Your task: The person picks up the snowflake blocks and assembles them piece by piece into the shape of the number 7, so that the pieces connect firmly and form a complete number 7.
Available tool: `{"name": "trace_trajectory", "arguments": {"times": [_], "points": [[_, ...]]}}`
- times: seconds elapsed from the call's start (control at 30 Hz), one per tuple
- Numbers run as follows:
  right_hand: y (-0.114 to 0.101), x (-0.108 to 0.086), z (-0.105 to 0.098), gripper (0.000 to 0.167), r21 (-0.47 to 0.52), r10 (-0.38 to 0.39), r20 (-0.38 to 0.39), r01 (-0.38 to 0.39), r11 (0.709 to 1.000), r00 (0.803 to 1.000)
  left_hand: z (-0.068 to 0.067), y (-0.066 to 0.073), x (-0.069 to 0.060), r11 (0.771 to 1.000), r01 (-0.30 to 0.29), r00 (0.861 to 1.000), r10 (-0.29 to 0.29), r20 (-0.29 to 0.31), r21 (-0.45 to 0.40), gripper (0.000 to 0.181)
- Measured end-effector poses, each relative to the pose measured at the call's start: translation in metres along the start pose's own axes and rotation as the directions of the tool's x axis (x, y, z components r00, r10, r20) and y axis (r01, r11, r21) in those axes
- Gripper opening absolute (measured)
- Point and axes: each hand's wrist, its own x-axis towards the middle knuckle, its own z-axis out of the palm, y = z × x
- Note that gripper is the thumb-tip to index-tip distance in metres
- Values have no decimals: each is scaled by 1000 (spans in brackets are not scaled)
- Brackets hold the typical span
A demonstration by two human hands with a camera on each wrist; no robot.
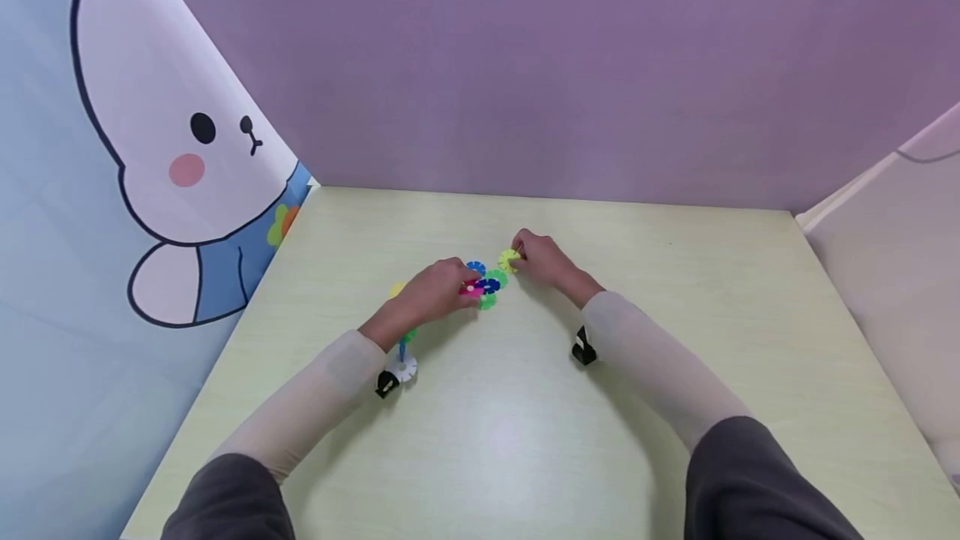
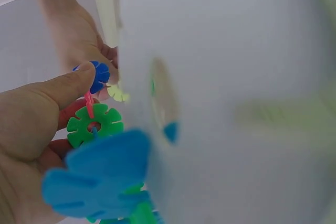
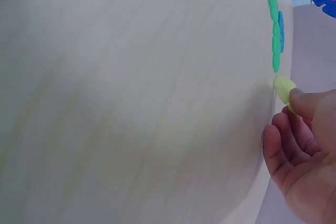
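My left hand [image 1: 433,294] grips a joined structure of notched plastic snowflake discs. In the head view, a pink disc [image 1: 471,288], a dark blue disc [image 1: 487,285] and a green disc [image 1: 497,278] show past its fingertips. Its thumb lies against the dark blue disc [image 2: 100,77] in the left wrist view, above a green disc [image 2: 105,122] and a large, blurred blue disc [image 2: 105,174]. Between thumb and fingers, my right hand [image 1: 543,259] pinches a yellow snowflake disc [image 3: 283,87], close beside the structure's green discs [image 3: 275,40]. The hand hides part of the structure.
Below the left wrist, a white disc [image 1: 406,368] on a blue piece shows near the black wrist camera [image 1: 387,383]. The pale table [image 1: 510,457] meets a purple backdrop [image 1: 525,90]. A cartoon-printed cloth [image 1: 75,315] hangs at the left.
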Motion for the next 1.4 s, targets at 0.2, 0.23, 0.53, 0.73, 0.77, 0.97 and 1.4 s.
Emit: {"name": "trace_trajectory", "arguments": {"times": [0.2,0.23,0.53,0.73,0.77,0.97,1.4], "points": [[0,-7,-7,31,-7,-32,9,32,999,999,0,0,1,1000,0,1000,0,-4,-3,47],[1,-8,-8,31,-1,-32,12,32,999,999,1,-1,1,1000,-2,1000,2,-6,-1,47],[2,-27,-12,29,172,-33,87,18,985,996,3,-2,1,1000,-13,1000,13,-26,2,46],[1,-35,-12,25,260,-54,135,17,965,989,2,-2,1,1000,-17,1000,17,-25,11,47],[0,-36,-12,25,272,-53,138,14,962,989,2,-2,1,1000,-19,999,19,-26,12,47],[-1,-40,-14,23,329,-56,144,6,944,988,1,-2,2,1000,-29,999,29,-33,6,46],[-2,-46,-15,22,420,-38,197,-49,906,980,2,-1,3,1000,-31,999,31,-39,-1,48]]}}
